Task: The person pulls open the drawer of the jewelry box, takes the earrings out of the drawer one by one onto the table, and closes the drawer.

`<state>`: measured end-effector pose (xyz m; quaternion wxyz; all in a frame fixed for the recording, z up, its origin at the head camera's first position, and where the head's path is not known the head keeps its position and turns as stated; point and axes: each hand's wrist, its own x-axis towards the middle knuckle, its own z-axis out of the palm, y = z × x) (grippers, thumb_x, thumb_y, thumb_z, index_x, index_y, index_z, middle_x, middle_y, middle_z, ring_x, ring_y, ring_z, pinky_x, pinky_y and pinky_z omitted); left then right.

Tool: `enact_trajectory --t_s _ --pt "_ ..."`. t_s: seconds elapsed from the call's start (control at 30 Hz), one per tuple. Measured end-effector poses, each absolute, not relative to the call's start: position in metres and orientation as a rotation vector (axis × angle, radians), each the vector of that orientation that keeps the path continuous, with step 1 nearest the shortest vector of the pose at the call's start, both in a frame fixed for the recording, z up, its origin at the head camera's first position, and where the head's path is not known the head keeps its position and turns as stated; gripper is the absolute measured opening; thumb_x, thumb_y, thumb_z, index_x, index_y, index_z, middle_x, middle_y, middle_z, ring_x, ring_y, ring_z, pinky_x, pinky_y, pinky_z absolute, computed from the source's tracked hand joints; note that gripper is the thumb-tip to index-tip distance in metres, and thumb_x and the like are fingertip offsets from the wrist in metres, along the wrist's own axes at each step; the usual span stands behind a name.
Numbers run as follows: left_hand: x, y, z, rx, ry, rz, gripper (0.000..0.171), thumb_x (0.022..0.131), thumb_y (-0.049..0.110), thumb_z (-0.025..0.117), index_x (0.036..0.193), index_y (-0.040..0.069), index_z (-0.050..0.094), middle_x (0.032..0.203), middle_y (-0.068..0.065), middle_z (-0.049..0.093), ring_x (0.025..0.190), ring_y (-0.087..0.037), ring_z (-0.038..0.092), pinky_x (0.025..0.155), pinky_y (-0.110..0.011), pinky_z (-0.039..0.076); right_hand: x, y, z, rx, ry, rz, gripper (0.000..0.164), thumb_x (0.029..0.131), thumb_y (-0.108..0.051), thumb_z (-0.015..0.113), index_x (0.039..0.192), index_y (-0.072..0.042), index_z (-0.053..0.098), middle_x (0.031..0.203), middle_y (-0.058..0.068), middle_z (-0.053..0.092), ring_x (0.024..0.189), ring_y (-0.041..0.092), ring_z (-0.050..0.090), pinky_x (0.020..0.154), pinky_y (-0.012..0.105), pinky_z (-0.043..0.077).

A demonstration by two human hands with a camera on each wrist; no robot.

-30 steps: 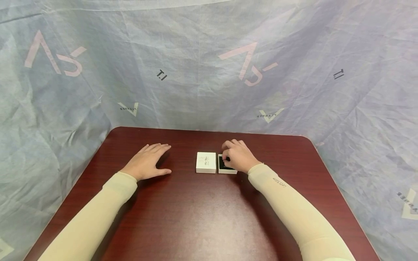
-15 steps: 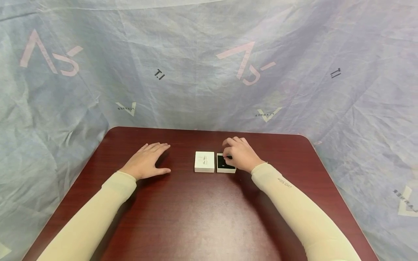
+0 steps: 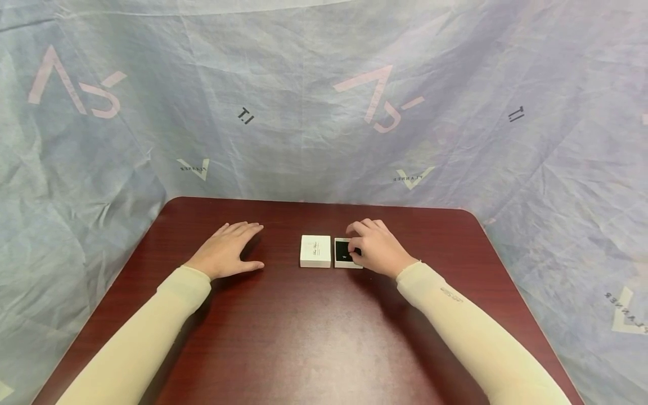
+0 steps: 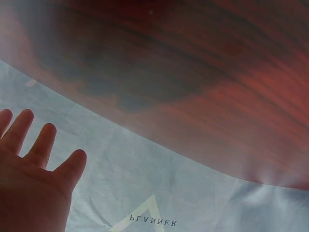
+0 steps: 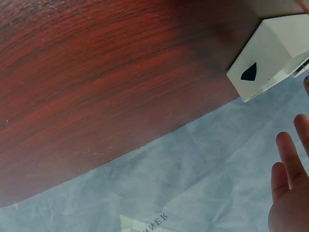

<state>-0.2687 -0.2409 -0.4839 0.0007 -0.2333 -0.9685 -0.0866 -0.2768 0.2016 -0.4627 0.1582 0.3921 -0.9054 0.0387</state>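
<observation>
Two small white square box parts stand side by side. The closed-topped one, a lid [image 3: 316,251] with dark script, is on the left. The open box [image 3: 348,266] on the right holds a black insert [image 3: 341,251] with a tiny silvery piece [image 3: 345,257] on it. My right hand [image 3: 378,248] is over the open box, thumb and index finger close together at the insert. A small glint shows beside a fingertip at the right wrist view's edge, but I cannot tell whether anything is pinched. My left hand [image 3: 225,251] is spread palm down at the table's left, apart from both parts.
The dark red wooden table [image 3: 283,332] has rounded far corners. Behind and beside it hangs a wrinkled grey printed cloth [image 3: 293,146]. In the right wrist view, the white box [image 5: 277,53] has a dark notch in its side.
My right hand has shifted slightly right and toward me, uncovering more of the black insert and the silvery piece. The left hand stays put; the head view has drifted slightly.
</observation>
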Motion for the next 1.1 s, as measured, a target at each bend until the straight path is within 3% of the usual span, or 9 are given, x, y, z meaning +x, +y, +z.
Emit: enact_trajectory --t_s 0.4,1.1 --pt "-0.268 -0.241 -0.486 -0.738 -3.036 -0.285 0.102 0.103 0.064 0.085 0.183 0.014 0.045 0.187 -0.015 0.051 0.176 -0.045 0.044 0.147 -0.075 0.03 -0.255 0.2 -0.459 1.196 -2.52 0.126 0.013 0.094 -0.013 0.091 0.092 -0.025 0.087 0.137 0.005 0.079 0.124 0.03 0.074 0.103 0.051 0.059" --pt "-0.267 -0.241 -0.489 -0.738 -3.048 -0.274 0.103 0.102 0.063 0.085 0.183 0.013 0.045 0.187 -0.016 0.051 0.176 -0.046 0.045 0.146 -0.076 0.031 -0.218 0.203 -0.484 1.323 -2.493 0.132 0.02 0.091 -0.019 0.099 0.086 -0.031 0.084 0.137 -0.001 0.079 0.136 0.028 0.068 0.107 0.056 0.056"
